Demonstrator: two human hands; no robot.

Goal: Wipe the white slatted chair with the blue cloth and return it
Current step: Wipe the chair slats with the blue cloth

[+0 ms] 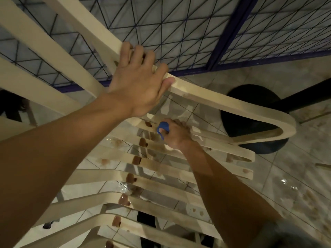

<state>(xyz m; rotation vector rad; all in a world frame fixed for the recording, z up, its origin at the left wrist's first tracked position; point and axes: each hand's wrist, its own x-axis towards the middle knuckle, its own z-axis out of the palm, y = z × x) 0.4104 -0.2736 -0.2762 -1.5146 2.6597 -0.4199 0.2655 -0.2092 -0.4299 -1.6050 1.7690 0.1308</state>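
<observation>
Blue cloth is showing as a small wad in my right hand. The fingers are curling tight round it and pressing it down onto one of the upper slats, so only a little fabric is peeking out beside the thumb.

From my feed, the white slatted chair is tilting across the whole view. Its slats are running in a row below the hands and its curved arm rail is looping off to the right. My left hand is gripping that rail near the bend, with the fingers hooking over the far edge and the thumb lying along the near side.

Brown stains are marking the slats in a line down the middle, and some are looking wet and glossy.

Under the chair, the tiled floor is looking blotchy, with a few shiny wet spots. Behind the chair I am seeing wire mesh in a blue frame. A dark round shape is sitting on the floor past the rail, and I cannot tell what it is.
</observation>
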